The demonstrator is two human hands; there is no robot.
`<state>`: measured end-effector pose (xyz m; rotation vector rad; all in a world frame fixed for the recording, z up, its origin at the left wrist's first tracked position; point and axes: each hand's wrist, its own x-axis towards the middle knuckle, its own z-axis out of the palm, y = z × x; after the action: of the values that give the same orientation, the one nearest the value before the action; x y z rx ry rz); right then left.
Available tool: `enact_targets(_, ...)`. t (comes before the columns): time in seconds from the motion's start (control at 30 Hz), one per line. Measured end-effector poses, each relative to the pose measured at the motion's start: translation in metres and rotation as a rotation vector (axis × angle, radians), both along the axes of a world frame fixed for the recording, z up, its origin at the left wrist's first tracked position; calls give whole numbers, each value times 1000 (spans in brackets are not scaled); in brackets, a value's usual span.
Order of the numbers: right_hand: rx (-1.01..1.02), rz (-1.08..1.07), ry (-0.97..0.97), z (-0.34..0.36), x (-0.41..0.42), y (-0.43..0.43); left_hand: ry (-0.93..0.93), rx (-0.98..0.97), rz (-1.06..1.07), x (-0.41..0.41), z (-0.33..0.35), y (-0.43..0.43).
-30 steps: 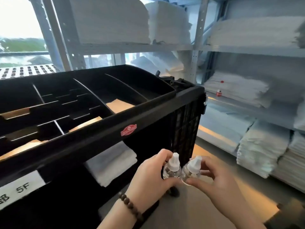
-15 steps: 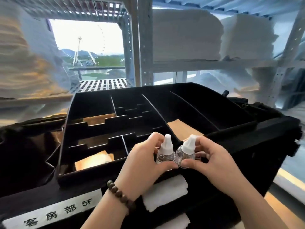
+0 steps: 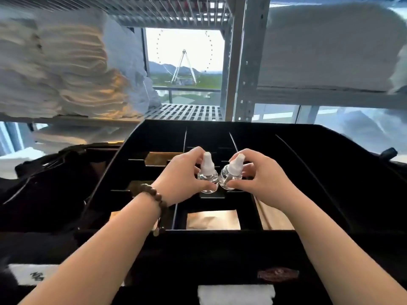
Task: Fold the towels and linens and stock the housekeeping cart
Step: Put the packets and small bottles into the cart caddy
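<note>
Both hands forward over cart tray (image 3: 308, 150), left bottle (image 3: 207, 172) upright, right bottle (image 3: 232, 171) tilted right — touching

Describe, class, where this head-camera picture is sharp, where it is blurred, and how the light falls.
Head view: the two bottles and both hands are sharp; the towel stacks at the edges smear with blur; the window is overexposed backlight, leaving the black cart tray dark; the wide lens bends the shelf posts.

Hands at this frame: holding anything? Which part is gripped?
Yes. The left hand pinches one small clear bottle by its glass body, the right hand the other bottle likewise; the white caps are free, above the cart's organizer tray.
</note>
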<state>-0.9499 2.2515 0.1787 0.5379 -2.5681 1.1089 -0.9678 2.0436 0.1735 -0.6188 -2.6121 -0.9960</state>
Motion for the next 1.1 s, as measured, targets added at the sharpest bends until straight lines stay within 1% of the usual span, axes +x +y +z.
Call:
enact_targets(0.17,119,40,-4,4,-54,3,-60,-53,51,-42,-4,7)
enact_targets(0.27,277,23,-3,-1,-78,4,-91,-106,62,-67,-12,11)
enact_targets(0.43,527,24,-54,-20,-102,3,-151,-234,61,-94,-29,17)
enact_targets(0.6,708,30,-21,-32,-112,-1,-135,-358,38,-104,-42,23)
enact_targets(0.77,726,55,-19,-42,-116,-6,-125,-413,30,-108,-51,19)
enact_targets(0.93,756,47,-12,-43,-115,-7,-185,-370,-18,-107,-54,16)
enact_targets(1.0,732,45,-12,-40,-113,-5,-211,-314,-39,-106,-50,13)
enact_targets(1.1,655,28,5,-32,-106,-5,-131,-254,-32,-104,-41,10)
